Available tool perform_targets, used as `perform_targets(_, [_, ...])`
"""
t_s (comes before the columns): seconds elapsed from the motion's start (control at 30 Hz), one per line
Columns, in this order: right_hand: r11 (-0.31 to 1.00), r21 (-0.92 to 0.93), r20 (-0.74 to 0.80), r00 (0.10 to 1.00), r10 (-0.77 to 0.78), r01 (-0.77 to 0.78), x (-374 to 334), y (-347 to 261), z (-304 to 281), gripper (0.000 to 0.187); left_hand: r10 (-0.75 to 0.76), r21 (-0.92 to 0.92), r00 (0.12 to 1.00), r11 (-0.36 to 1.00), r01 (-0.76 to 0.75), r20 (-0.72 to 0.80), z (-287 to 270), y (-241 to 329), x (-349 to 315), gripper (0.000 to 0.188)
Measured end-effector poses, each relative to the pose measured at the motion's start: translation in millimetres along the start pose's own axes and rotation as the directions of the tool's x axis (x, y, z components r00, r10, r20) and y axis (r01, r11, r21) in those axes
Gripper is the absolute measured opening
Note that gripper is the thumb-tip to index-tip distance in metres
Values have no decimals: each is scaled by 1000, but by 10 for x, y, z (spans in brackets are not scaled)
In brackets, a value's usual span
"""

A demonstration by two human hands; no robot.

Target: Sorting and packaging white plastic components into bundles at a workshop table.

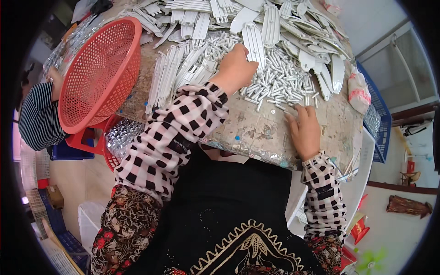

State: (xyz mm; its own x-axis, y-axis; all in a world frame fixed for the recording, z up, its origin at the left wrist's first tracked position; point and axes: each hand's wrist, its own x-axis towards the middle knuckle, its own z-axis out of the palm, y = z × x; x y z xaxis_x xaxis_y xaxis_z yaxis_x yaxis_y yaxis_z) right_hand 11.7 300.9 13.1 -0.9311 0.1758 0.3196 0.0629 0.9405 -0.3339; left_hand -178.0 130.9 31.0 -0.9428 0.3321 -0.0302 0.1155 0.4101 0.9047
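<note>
My left hand (236,68) reaches over a heap of small white pegs (279,78). Its fingers are bent at the edge of a long, ribbed white plastic piece (253,42) with a rounded end, and they appear to grip it; the fingertips are partly hidden. Low on the pile's right side, my right hand (304,130) rests on the tabletop, fingers apart and slightly curled, with the tips beside a few loose pegs. Slim white plastic strips (166,78) lie in a row left of the pegs.
Many flat white plastic pieces (316,36) are heaped across the back of the worn table (247,133). A red perforated basket (103,75) leans at the left, above shiny parts (123,135). Another person's striped sleeve (41,117) shows behind it. A blue crate (378,114) stands at the right.
</note>
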Motion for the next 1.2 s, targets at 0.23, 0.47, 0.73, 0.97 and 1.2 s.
perform_targets(0.23, [795, 576, 37, 977, 209, -192, 887, -255, 372, 29, -138, -430, 989, 890, 151, 61, 145, 57, -16, 47])
perform_targets(0.47, [949, -62, -125, 941, -314, 309, 1345, -351, 352, 70, -120, -840, 976, 497, 218, 183, -53, 167, -31, 36])
perform_targets(0.73, [765, -28, -532, 639, -556, 643, 1170, -466, 16, 70, 45, -765, 771, 172, 621, 636, -615, 564, -750, 17])
perform_targets(0.97, [861, 472, -402, 916, 16, 192, 165, -476, -523, 66, 309, 490, 933, 794, -360, 185, -919, -190, -817, 39])
perform_targets(1.2, [808, 508, 198, 954, 227, -298, -773, -364, -221, 75, 340, 782, 938, 568, -256, 60, -664, -441, -869, 42])
